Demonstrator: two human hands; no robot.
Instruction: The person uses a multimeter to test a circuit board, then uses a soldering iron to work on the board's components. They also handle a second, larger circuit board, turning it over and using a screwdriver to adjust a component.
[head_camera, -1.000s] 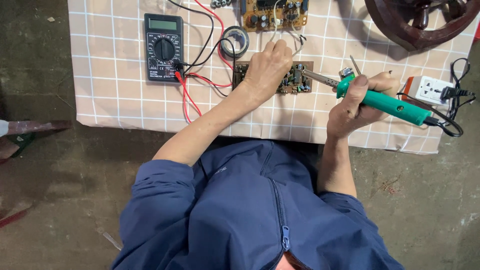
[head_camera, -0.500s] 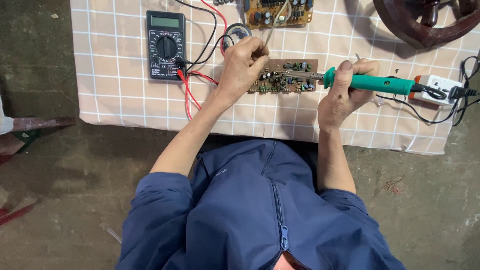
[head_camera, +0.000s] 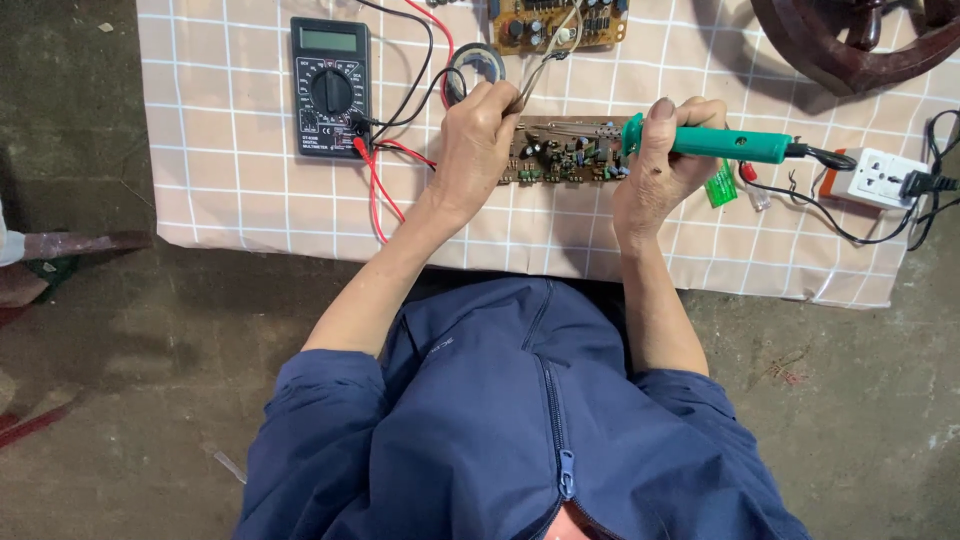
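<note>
A brown circuit board (head_camera: 572, 152) lies on the checked tablecloth (head_camera: 230, 190). My left hand (head_camera: 478, 140) rests over the board's left end, fingers pinched on a thin pale wire (head_camera: 545, 62) that runs up toward a second board (head_camera: 555, 20). My right hand (head_camera: 660, 165) grips a green-handled soldering iron (head_camera: 730, 146), held level, its front end over the right part of the brown board. The iron's tip is hidden behind my fingers.
A black multimeter (head_camera: 330, 85) with red and black leads sits at the left. A grey roll (head_camera: 475, 65) lies above my left hand. A white socket block (head_camera: 880, 178) with cables, a small green packet (head_camera: 720, 186) and a dark wooden wheel (head_camera: 850, 45) are at the right.
My right hand has swung the soldering iron from a slanted hold to level and brought it onto the brown board. My left hand has stayed at the board's left end.
</note>
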